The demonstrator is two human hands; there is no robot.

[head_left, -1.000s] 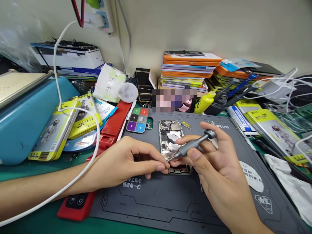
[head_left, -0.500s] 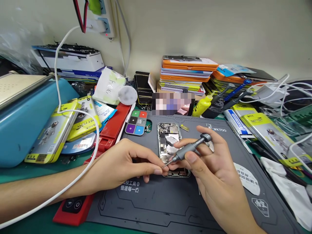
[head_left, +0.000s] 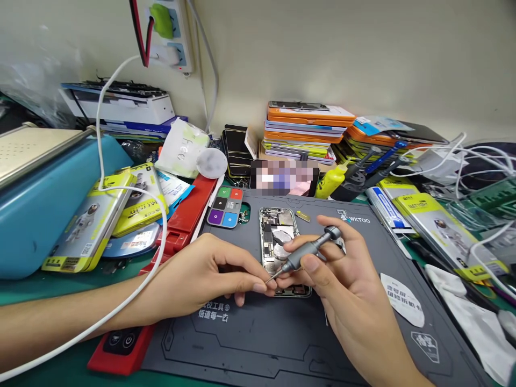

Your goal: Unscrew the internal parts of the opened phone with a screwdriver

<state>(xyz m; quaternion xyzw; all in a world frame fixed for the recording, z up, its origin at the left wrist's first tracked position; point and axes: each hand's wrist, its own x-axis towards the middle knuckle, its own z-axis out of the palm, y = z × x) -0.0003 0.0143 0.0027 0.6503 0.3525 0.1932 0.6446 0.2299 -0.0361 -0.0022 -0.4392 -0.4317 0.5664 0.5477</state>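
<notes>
My right hand (head_left: 338,279) grips a grey precision screwdriver (head_left: 300,255), tilted with its thin tip pointing down and left. Thumb and forefinger of my left hand (head_left: 229,274) are pinched together at that tip; whatever lies between them is too small or hidden to make out. Beneath both hands lies an opened phone (head_left: 278,223), its circuit board and inner parts bare. The fingers cover much of its lower half. A small yellow piece (head_left: 303,216) rests on the grey mat (head_left: 258,344) just right of the phone's top corner.
A coloured magnetic tray (head_left: 224,207) sits at the mat's upper left, beside a red tool bar (head_left: 189,215). A white cable (head_left: 121,317) crosses over my left forearm. Battery boxes (head_left: 91,223) flank the left, more (head_left: 447,231) the right. A propped screen (head_left: 284,178) stands behind.
The camera view has shifted slightly, so the background sits a little lower. Both hands and the screwdriver keep nearly the same pose, the tip still at my left fingertips.
</notes>
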